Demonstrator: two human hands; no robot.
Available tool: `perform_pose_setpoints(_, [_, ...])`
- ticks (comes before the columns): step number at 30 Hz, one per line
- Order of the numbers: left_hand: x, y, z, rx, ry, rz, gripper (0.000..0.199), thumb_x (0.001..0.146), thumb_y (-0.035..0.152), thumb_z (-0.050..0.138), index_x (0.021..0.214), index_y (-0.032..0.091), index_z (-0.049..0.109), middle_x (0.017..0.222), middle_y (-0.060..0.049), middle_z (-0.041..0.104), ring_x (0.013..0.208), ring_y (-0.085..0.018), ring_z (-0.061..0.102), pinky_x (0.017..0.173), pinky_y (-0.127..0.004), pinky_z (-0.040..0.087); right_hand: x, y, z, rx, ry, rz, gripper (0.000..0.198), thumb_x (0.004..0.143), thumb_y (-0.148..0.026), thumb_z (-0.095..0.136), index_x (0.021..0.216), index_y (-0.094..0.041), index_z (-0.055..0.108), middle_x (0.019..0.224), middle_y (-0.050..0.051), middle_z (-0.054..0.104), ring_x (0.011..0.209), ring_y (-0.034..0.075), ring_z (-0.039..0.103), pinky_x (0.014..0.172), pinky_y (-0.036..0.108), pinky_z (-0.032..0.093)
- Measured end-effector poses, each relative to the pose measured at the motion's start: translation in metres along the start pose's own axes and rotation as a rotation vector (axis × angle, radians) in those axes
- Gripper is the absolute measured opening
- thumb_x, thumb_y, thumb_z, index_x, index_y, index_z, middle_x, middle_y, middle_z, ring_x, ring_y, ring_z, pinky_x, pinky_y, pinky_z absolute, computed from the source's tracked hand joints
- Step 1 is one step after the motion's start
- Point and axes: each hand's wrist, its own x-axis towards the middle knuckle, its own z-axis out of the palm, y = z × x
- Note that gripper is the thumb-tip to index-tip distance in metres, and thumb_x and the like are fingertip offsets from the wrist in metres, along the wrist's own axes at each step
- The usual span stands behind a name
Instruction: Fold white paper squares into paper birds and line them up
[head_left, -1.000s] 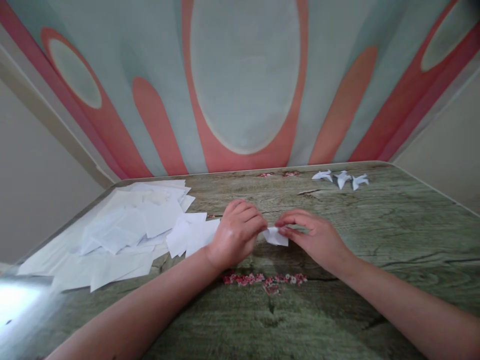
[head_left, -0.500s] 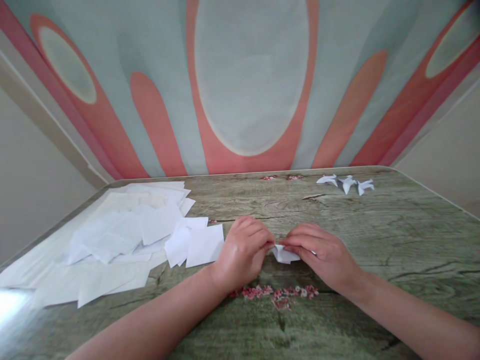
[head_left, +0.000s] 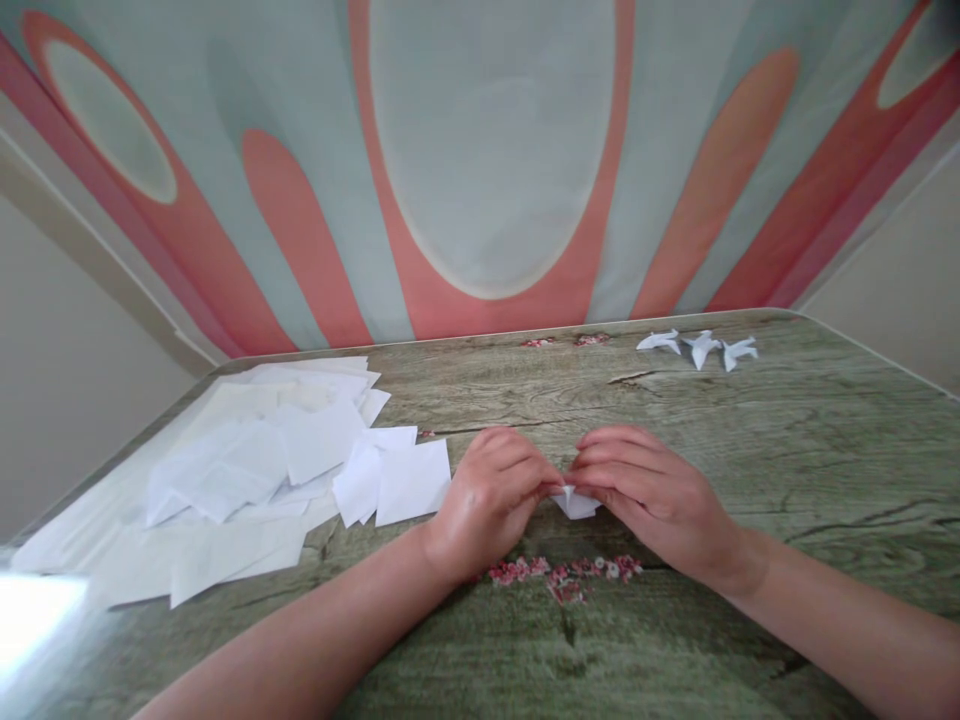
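Both hands pinch one small folded white paper [head_left: 576, 505] just above the middle of the table. My left hand [head_left: 499, 495] is closed, its thumb and fingertips at the paper's upper left edge. From the other side, my right hand [head_left: 652, 490] grips the upper right part, fingers bent and pressed together. A pointed lower part of the paper shows between the hands; the fingers hide the rest. Beside my left hand lie loose white paper squares [head_left: 412, 482].
A large spread of white paper sheets [head_left: 225, 470] covers the table's left side. Three small folded paper figures [head_left: 701, 348] sit near the far right edge. The wood-patterned table [head_left: 825, 450] meets a wall hanging [head_left: 487, 320] at the back.
The fingertips of both hands have come closer together on the folded paper, covering more of its upper edge. The camera view has tilted slightly.
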Motion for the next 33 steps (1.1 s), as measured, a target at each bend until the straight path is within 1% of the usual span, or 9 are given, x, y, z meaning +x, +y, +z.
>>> perform_pose_setpoints(5, [0.0,0.001,-0.001,0.01,-0.012,0.025,0.012,0.089,0.012,0.053,0.088,0.017,0.064,0.082,-0.005,0.067,0.086,-0.018,0.058,0.089,-0.039,0.042,0.0,-0.002,-0.001,0.007,-0.006,-0.019,0.021,0.084,-0.008,0.059,0.094,-0.023,0.068,0.093,0.003,0.073,0.101,0.022,0.061,0.089,0.042,0.049])
perform_pose_setpoints(10, [0.0,0.003,0.002,0.003,0.005,-0.003,0.01,0.089,0.014,0.054,0.085,0.016,0.063,0.08,-0.005,0.066,0.085,-0.019,0.058,0.085,-0.038,0.043,0.0,-0.004,0.0,-0.03,0.03,-0.04,0.017,0.084,-0.011,0.062,0.095,-0.021,0.068,0.092,0.003,0.073,0.097,0.021,0.062,0.089,0.041,0.048])
perform_pose_setpoints(13, [0.001,0.003,0.004,-0.003,0.007,-0.001,0.009,0.089,0.015,0.055,0.085,0.016,0.063,0.079,-0.005,0.066,0.085,-0.018,0.058,0.085,-0.038,0.043,0.0,-0.005,0.0,-0.037,0.039,-0.062,0.013,0.083,-0.01,0.062,0.093,-0.019,0.067,0.09,0.004,0.073,0.095,0.021,0.063,0.089,0.041,0.047])
perform_pose_setpoints(18, [0.0,0.002,0.005,-0.007,0.0,0.02,0.01,0.089,0.014,0.054,0.085,0.017,0.063,0.081,-0.005,0.067,0.086,-0.018,0.059,0.088,-0.038,0.043,-0.001,-0.008,0.001,-0.027,-0.001,-0.032,0.01,0.085,-0.011,0.061,0.09,-0.018,0.065,0.09,0.006,0.071,0.094,0.021,0.062,0.09,0.041,0.046])
perform_pose_setpoints(26, [-0.001,0.003,0.004,-0.035,-0.007,0.057,0.013,0.088,0.01,0.053,0.086,0.019,0.062,0.084,-0.003,0.067,0.089,-0.017,0.058,0.092,-0.038,0.041,-0.001,-0.011,0.0,0.033,-0.06,0.032,0.006,0.086,-0.015,0.06,0.09,-0.019,0.061,0.091,0.005,0.069,0.095,0.02,0.06,0.092,0.041,0.044])
perform_pose_setpoints(33, [0.001,0.002,-0.001,-0.05,-0.042,0.031,0.019,0.091,0.011,0.049,0.086,0.02,0.065,0.086,-0.003,0.069,0.094,-0.018,0.057,0.093,-0.038,0.039,0.001,-0.009,-0.003,0.044,-0.087,0.062,0.004,0.089,-0.02,0.059,0.087,-0.018,0.063,0.088,0.005,0.069,0.095,0.02,0.06,0.09,0.039,0.044])
